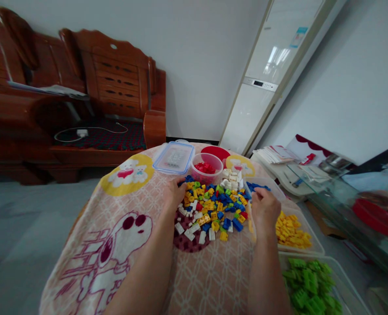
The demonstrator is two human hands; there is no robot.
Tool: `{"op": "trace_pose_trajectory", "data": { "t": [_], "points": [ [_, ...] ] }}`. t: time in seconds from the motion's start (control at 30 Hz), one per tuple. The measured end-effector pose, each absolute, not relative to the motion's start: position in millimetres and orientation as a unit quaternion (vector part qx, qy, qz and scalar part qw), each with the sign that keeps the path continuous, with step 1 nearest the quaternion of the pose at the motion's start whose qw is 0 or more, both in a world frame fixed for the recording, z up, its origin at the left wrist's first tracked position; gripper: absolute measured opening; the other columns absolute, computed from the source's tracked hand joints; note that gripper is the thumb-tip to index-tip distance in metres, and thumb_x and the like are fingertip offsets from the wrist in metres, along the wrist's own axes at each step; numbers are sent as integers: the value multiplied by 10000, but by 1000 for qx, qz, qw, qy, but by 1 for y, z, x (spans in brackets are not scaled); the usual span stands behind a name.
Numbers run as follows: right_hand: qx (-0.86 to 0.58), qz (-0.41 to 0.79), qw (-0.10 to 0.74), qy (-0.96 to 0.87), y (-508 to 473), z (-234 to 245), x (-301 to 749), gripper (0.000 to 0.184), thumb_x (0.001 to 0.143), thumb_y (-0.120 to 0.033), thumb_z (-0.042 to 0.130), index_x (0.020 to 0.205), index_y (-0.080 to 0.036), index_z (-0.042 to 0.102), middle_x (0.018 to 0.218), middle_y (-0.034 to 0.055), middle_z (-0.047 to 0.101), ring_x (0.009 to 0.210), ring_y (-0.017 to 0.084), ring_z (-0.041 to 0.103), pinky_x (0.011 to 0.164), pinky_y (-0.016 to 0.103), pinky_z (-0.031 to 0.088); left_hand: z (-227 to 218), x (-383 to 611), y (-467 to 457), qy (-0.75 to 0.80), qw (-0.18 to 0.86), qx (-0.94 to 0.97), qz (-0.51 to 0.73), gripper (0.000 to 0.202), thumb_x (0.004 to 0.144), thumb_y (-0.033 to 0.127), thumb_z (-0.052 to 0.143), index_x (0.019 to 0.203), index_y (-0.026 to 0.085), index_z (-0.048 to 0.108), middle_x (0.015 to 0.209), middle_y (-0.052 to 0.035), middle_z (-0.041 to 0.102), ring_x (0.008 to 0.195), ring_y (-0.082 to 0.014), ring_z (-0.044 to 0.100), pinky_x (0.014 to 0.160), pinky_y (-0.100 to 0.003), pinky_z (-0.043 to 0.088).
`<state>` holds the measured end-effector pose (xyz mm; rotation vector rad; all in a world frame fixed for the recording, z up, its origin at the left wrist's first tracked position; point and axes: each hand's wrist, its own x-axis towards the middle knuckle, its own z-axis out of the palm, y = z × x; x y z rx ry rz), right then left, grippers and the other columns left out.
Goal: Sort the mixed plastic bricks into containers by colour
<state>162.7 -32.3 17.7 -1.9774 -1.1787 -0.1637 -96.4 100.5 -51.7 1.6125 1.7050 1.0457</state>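
Observation:
A heap of small toy bricks in yellow, blue, white, green and red lies on a cartoon-printed cloth over the table. My left hand rests at the heap's left edge, fingers curled down into the bricks; what they hold is hidden. My right hand sits at the heap's right edge, between the pile and a clear tray of yellow bricks, with its fingers bent under and out of sight.
Round clear tub of red bricks and a blue-rimmed lid stand behind the heap. A tray of blue bricks and a tray of green bricks sit on the right. Wooden sofa at left, glass table at right.

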Motion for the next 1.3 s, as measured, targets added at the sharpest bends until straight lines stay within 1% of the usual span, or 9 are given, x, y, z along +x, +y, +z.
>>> {"op": "trace_pose_trajectory", "data": {
  "t": [0.07,0.13,0.37,0.57,0.73,0.8,0.97,1.1,1.3],
  "points": [
    [-788,-104,330,-510,-32,6,164,259,808,-250,547,963,-149,729,1008,136,705,968,251,629,896,351,460,-50,-97,100,639,279,602,390,341,826,248,554,1104,190,743,1118,-87,744,1040,-257,678,940,-370,513],
    [-783,-117,286,-540,-31,-5,164,223,808,-231,564,929,-154,735,1062,142,688,1035,255,602,936,355,437,-50,-97,101,640,276,602,391,332,820,255,562,1090,199,748,1103,-75,749,1035,-252,681,937,-359,517],
    [-797,-127,193,-558,-31,-24,165,165,753,-251,700,893,-197,768,1265,158,607,1260,309,489,1064,411,344,-53,-97,103,636,275,603,394,336,813,233,567,1092,190,749,1105,-86,747,1023,-254,685,956,-372,512],
    [-806,-92,167,-560,-32,-28,166,100,717,-220,733,807,-192,766,1381,160,540,1368,369,381,1119,479,292,-57,-97,104,638,268,605,395,342,833,260,555,1115,203,739,1109,-73,746,1020,-240,684,948,-351,511],
    [-799,-87,170,-571,-31,-27,169,97,768,-188,661,783,-192,757,1383,146,548,1353,331,419,1125,466,302,-58,-98,106,642,264,611,381,360,829,266,558,1135,196,733,1120,-77,742,1022,-241,681,943,-347,515],
    [-798,-80,165,-575,-32,-26,170,117,756,-164,663,811,-189,763,1398,150,538,1358,329,417,1135,456,292,-57,-98,107,641,269,611,379,359,831,260,562,1139,188,732,1133,-80,738,1037,-239,677,951,-342,513],
    [-797,-39,113,-592,-37,-20,170,290,702,-124,703,984,-163,760,1460,181,472,1428,339,318,1150,442,273,-50,-97,104,654,273,607,359,362,842,255,574,1167,192,723,1166,-78,728,1063,-244,669,972,-351,503],
    [-799,-19,90,-594,-39,-15,168,282,721,-164,703,998,-149,756,1491,188,431,1450,342,270,1153,437,264,-44,-96,100,658,275,606,353,355,851,243,574,1169,189,722,1162,-72,730,1066,-238,668,977,-341,498],
    [-803,-14,83,-590,-37,-14,166,233,735,-135,674,946,-149,770,1476,187,456,1453,324,271,1165,442,232,-42,-96,99,660,270,603,357,338,848,240,585,1147,188,733,1132,-71,741,1039,-236,676,945,-334,512]
  ]
}}
